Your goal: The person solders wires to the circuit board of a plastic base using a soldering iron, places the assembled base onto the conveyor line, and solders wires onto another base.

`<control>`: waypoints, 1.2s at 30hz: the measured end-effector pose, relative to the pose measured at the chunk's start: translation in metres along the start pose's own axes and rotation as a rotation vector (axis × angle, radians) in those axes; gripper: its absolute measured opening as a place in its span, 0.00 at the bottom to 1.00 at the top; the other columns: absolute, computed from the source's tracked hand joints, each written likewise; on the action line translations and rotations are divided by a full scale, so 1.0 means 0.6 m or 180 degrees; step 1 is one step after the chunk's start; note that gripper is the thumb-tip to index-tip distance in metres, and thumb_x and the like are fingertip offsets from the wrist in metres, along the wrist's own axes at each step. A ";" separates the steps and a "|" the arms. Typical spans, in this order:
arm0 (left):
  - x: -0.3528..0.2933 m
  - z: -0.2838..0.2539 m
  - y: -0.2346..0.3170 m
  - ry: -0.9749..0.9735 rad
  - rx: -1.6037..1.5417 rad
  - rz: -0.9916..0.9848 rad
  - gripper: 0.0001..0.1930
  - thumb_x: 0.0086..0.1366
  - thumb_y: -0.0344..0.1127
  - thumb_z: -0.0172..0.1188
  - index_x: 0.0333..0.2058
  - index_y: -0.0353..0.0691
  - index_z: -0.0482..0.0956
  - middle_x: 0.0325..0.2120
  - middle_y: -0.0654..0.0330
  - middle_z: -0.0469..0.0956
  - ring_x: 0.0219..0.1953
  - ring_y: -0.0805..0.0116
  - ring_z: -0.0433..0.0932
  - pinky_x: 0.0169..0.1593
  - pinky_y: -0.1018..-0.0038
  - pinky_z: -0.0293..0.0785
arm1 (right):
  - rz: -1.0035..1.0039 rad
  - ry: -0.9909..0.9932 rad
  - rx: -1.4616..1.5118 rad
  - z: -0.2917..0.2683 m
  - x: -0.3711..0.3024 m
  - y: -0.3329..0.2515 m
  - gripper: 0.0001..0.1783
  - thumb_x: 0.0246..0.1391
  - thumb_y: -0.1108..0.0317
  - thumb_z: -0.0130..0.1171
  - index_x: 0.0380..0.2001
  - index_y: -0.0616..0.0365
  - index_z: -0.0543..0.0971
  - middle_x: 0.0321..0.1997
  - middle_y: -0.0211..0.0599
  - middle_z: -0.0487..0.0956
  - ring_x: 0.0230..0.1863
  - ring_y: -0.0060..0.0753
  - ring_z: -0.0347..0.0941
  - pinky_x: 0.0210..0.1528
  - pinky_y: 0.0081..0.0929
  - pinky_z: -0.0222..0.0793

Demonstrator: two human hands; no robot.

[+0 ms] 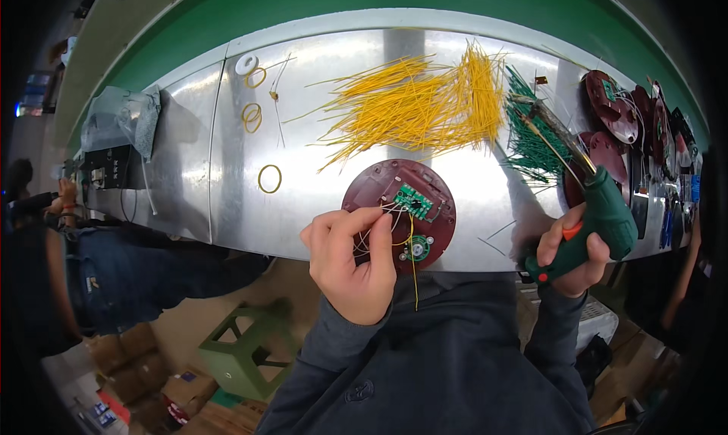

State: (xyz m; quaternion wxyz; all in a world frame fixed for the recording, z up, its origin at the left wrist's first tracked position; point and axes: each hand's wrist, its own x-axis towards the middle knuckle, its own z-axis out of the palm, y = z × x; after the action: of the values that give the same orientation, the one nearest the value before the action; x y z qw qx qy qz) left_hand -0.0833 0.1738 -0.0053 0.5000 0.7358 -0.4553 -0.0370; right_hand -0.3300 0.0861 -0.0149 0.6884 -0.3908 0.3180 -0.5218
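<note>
My left hand is closed in a pinch on thin white wires beside a green circuit board. The board sits in a round maroon housing at the table's near edge. Lower in the housing is a small round green part, and a yellow wire hangs from the board past the edge. Wrapped round the grip of a green soldering gun is my right hand. Its metal tip points up and left, apart from the housing, over green wires.
Beyond the housing lies a wide heap of yellow wires on the metal table. Yellow rings lie left of it. More maroon housings crowd the right end. A green stool stands below, and another person is at the left.
</note>
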 end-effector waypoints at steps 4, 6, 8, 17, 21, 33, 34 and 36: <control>0.005 0.000 0.000 0.0047 0.0230 -0.0040 0.09 0.53 0.23 0.65 0.34 0.40 0.80 0.27 0.62 0.78 0.33 0.63 0.72 0.41 0.70 0.63 | -0.0015 0.0000 -0.0006 0.004 0.002 -0.001 0.22 0.54 0.55 0.48 0.37 0.66 0.64 0.24 0.46 0.70 0.12 0.32 0.65 0.14 0.26 0.66; 0.008 0.002 -0.001 -0.0097 0.0266 0.0087 0.09 0.53 0.23 0.64 0.34 0.40 0.79 0.28 0.63 0.78 0.34 0.62 0.72 0.44 0.69 0.62 | -0.0010 0.0011 -0.0001 0.003 0.002 -0.001 0.22 0.55 0.55 0.48 0.37 0.66 0.64 0.25 0.47 0.70 0.13 0.33 0.66 0.14 0.26 0.66; 0.008 0.002 0.001 -0.0121 0.0286 0.0080 0.09 0.53 0.23 0.63 0.34 0.40 0.79 0.29 0.63 0.79 0.34 0.62 0.72 0.45 0.68 0.61 | 0.0000 0.0012 0.0011 0.003 0.002 -0.001 0.22 0.55 0.55 0.48 0.37 0.66 0.64 0.25 0.47 0.70 0.13 0.33 0.66 0.14 0.27 0.66; 0.002 0.014 -0.015 -0.0091 0.0154 0.0054 0.10 0.52 0.19 0.60 0.34 0.36 0.78 0.29 0.58 0.78 0.33 0.57 0.73 0.39 0.66 0.69 | 0.0020 0.0042 0.0019 0.004 0.003 -0.001 0.22 0.54 0.54 0.49 0.37 0.66 0.64 0.24 0.47 0.70 0.13 0.33 0.66 0.15 0.26 0.67; 0.001 0.017 -0.020 -0.0041 0.0137 0.0119 0.10 0.51 0.19 0.60 0.34 0.36 0.78 0.28 0.57 0.78 0.32 0.56 0.73 0.37 0.67 0.70 | 0.0015 -0.0005 -0.0035 0.006 0.004 -0.002 0.22 0.54 0.54 0.49 0.37 0.66 0.64 0.24 0.47 0.70 0.13 0.32 0.66 0.14 0.26 0.66; -0.012 0.011 -0.018 0.0052 -0.0008 0.0591 0.12 0.50 0.16 0.61 0.35 0.34 0.76 0.27 0.59 0.76 0.32 0.61 0.72 0.38 0.73 0.70 | -0.0050 0.0073 -0.0139 0.017 0.004 -0.002 0.22 0.54 0.54 0.48 0.36 0.66 0.63 0.22 0.47 0.70 0.11 0.32 0.64 0.13 0.25 0.64; -0.016 0.009 -0.018 0.0028 -0.0016 0.0591 0.12 0.50 0.16 0.61 0.35 0.34 0.76 0.27 0.59 0.76 0.32 0.61 0.72 0.38 0.73 0.70 | -0.0048 0.0098 -0.0141 0.016 0.005 -0.003 0.22 0.54 0.54 0.48 0.36 0.66 0.63 0.22 0.47 0.70 0.11 0.32 0.64 0.13 0.25 0.64; -0.025 0.003 -0.019 -0.0275 -0.0151 0.0911 0.15 0.46 0.21 0.67 0.35 0.42 0.79 0.30 0.66 0.77 0.32 0.63 0.70 0.42 0.69 0.61 | -0.0069 0.0045 -0.0140 0.013 0.005 -0.003 0.22 0.54 0.54 0.48 0.36 0.67 0.63 0.21 0.47 0.70 0.11 0.31 0.64 0.13 0.24 0.63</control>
State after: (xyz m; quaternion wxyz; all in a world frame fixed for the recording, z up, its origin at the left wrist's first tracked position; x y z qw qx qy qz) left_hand -0.0857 0.1844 -0.0208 0.4974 0.6490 -0.5756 -0.0077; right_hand -0.3234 0.0846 -0.0093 0.6717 -0.4056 0.3300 -0.5248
